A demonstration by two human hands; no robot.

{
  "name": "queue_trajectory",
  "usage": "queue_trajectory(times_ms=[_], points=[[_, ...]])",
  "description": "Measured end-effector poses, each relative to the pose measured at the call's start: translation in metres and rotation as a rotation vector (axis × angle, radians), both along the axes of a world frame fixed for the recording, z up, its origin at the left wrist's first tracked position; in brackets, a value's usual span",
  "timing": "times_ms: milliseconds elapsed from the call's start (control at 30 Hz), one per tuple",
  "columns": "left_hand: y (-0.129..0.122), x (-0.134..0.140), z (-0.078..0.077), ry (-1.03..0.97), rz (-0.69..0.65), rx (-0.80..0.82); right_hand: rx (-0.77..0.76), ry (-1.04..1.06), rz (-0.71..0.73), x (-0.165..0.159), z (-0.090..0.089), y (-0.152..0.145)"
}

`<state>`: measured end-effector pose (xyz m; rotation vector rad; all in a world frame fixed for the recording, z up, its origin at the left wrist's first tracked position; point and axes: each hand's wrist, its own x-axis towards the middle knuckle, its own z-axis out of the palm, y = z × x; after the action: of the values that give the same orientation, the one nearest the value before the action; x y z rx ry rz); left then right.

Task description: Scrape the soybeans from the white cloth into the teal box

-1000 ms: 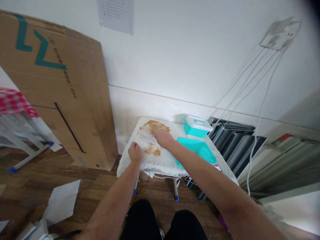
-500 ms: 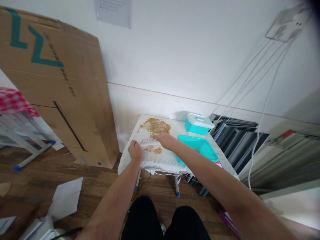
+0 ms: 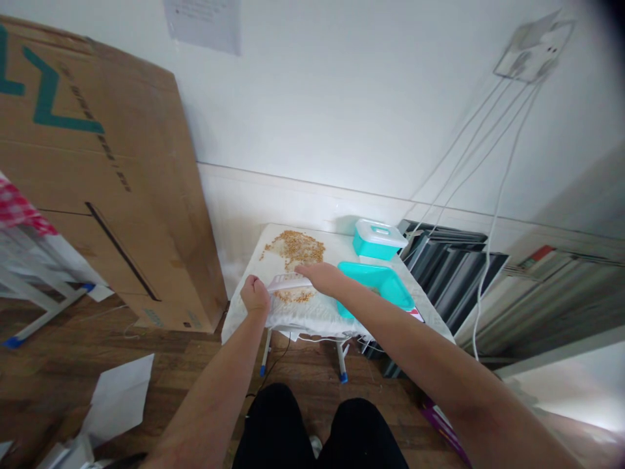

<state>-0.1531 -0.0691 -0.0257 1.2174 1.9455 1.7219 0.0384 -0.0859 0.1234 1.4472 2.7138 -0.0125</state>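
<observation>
The small white-covered surface stands on thin legs over the wooden floor; on it lie a heap of tan grains, a smaller patch of grains, a turquoise tray, a lidded turquoise box; my left hand rests on its near edge.

bright, soft, edges warped

Bare cloth at table's near edge; teal tray blocks right, cardboard box hems left, grain behind

Glossy turquoise plastic tray, matt brown cardboard box, wooden floor
</observation>
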Motion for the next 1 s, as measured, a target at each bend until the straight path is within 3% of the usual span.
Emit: queue_trajectory(times_ms=[167,367,533,633,733,867,933,1000], points=[[-0.001,0.001,0.001,-0.018,-0.014,0.014,0.11,0.066,-0.077,0.009,0.015,0.01],[-0.004,0.002,0.009,-0.025,0.019,-0.049,0.202,0.253,-0.357,0.027,0.036,0.005],[-0.001,-0.003,0.014,-0.002,-0.053,-0.09,0.248,0.445,-0.498,0.055,0.041,-0.009],[0.004,-0.01,0.023,0.081,-0.067,-0.131,0.307,0.553,-0.585,0.08,0.04,-0.019],[0.007,-0.008,0.044,0.189,-0.093,-0.141,0.34,0.685,-0.631,0.11,0.041,-0.031],[0.002,0.034,0.082,0.251,-0.095,-0.099,0.352,0.807,-0.665,0.142,0.045,-0.045],[-0.005,0.073,0.099,0.261,-0.236,-0.083,0.355,0.856,-0.692,0.154,0.047,-0.05],[-0.014,0.116,0.111,0.189,-0.421,-0.17,0.358,0.925,-0.713,0.164,0.048,-0.055]])
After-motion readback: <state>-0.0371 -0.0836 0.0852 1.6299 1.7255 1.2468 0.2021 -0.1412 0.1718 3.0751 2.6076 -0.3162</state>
